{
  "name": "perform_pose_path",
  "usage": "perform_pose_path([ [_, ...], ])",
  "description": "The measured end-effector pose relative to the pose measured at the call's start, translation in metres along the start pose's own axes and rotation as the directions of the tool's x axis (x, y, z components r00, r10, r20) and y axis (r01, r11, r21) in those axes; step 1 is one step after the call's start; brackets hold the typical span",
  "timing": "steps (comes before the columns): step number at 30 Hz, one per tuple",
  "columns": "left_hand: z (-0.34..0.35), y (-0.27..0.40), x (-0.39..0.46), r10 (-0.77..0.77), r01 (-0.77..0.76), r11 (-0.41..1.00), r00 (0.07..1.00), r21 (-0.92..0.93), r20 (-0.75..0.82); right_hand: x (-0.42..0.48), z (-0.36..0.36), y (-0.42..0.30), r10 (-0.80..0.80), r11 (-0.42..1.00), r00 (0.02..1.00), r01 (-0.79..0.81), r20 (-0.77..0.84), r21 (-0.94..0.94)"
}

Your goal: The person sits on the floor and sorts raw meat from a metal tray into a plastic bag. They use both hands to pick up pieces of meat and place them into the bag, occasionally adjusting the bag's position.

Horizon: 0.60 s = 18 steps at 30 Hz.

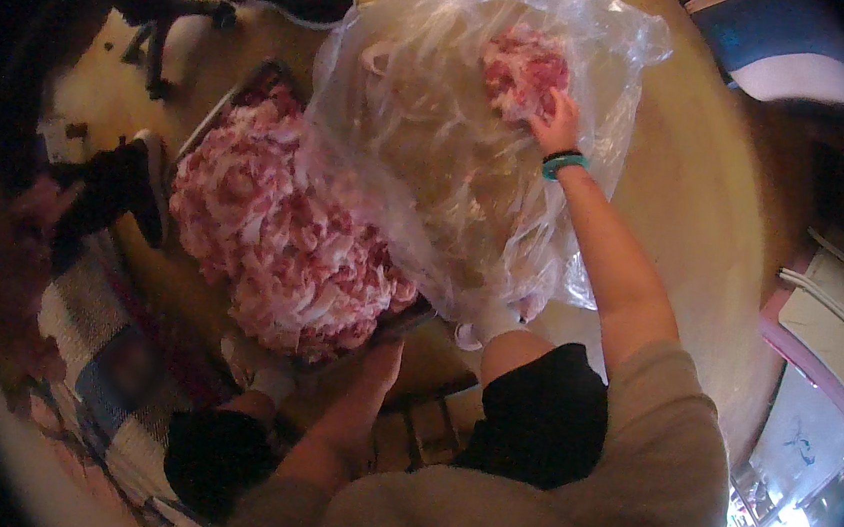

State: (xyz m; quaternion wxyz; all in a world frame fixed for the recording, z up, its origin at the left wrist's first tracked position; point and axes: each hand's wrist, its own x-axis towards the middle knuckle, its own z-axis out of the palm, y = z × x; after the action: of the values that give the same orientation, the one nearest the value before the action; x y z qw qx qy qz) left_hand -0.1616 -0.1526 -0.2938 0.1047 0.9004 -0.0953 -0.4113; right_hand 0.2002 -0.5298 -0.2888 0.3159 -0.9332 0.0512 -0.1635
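Observation:
My right hand [557, 122], with a teal band and a dark band at the wrist, grips the edge of a clump of what looks like raw pink-and-red meat [525, 73]. The clump rests on a wide clear plastic sheet or bag [433, 136], crumpled on the floor. To the left, a large heap of similar pink-and-white pieces [282, 221] fills a dark tray [406, 321]. The plastic overlaps the heap's right side. My left hand [385, 362] reaches to the tray's near edge; its fingers are hidden there.
The yellowish floor [705, 213] surrounds the plastic. A black stand-like object [160, 30] and a dark shoe [146, 187] lie left of the heap. Dark slats [422, 429] show between my legs. A white-and-pink furniture piece [823, 329] stands at the right.

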Motion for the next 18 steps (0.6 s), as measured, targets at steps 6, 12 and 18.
perform_pose_path([
  [6,-0.047,0.02,-0.007,0.063,-0.055,0.995,0.993,-0.078,0.105,0.032,0.013,-0.042,0.405,0.877,0.91,-0.361,0.087,-0.316],
  [12,-0.13,0.048,-0.021,0.158,-0.222,0.964,0.92,-0.145,-0.358,0.057,0.014,-0.06,0.479,0.81,0.867,-0.375,0.138,-0.45],
  [18,-0.17,0.041,-0.011,0.147,-0.185,0.982,0.868,-0.035,-0.475,0.078,0.017,0.013,0.347,0.927,0.934,-0.329,0.079,-0.178],
])
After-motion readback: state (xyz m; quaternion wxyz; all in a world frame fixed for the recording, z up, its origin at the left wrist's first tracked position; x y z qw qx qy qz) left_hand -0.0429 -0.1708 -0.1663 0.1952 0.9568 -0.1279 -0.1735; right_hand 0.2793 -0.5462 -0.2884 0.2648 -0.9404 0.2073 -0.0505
